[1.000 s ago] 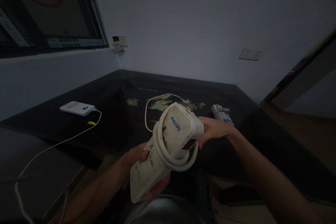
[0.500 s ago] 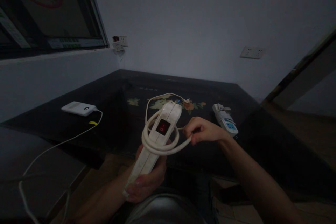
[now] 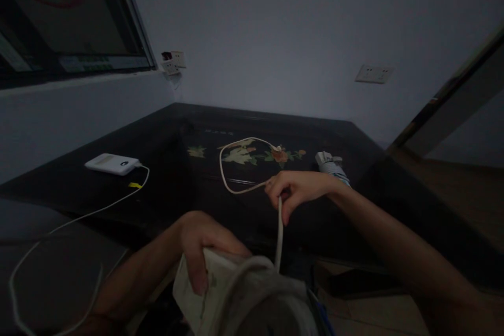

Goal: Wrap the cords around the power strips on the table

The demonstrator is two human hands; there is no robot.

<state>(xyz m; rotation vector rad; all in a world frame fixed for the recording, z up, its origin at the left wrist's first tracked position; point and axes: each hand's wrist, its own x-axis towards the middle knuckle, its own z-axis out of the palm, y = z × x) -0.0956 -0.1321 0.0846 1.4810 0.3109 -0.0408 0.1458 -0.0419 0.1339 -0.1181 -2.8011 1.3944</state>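
My left hand is closed around a white power strip, low and close to my body, with the thumb across its face. Turns of the strip's thick white cord loop over it, blurred near the camera. My right hand pinches that cord above the table and draws a length of it upward from the strip. Beyond the fingers the cord's free part curves across the tabletop and ends in what looks like a plug beside the painted flowers.
Behind my right wrist, a second power strip with its cord wound round it lies on the black table. At the left are a white box-shaped device with a thin cable and a yellow tag. Wall sockets are at the back.
The power strip has come down toward my body and turned, and its red switch is out of sight. My left hand now grips from above. The right hand has shifted slightly left, still on the cord.
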